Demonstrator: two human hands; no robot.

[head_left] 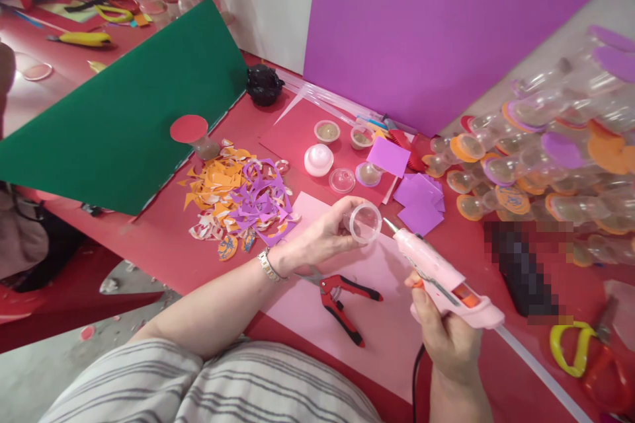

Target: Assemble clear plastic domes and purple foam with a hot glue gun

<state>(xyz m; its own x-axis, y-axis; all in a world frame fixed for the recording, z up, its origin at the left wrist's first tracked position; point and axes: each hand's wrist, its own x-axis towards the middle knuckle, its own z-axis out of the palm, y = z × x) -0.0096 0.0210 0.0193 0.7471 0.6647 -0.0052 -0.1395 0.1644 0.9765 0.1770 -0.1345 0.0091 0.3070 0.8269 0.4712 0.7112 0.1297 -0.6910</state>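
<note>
My left hand (325, 231) is closed around a small clear plastic cup (366, 223), its round rim turned toward me. In my right hand (444, 334) is a pink hot glue gun (436, 268), gripped by the handle, with a long glue stick (540, 370) trailing from its back. The gun's metal nozzle (390, 225) points at the cup's rim, close beside it; whether they touch I cannot tell. Below my left hand, red-and-black handled snips (342, 301) lie on a pink sheet (307, 317).
Purple paper squares (421, 205) lie beyond the glue gun. Orange and purple scraps (243, 188) are heaped on the left, near a green board (143, 112). Several clear plastic pieces (520, 165) crowd the right side, with scissors (590, 350) in front. A purple board (421, 26) stands behind.
</note>
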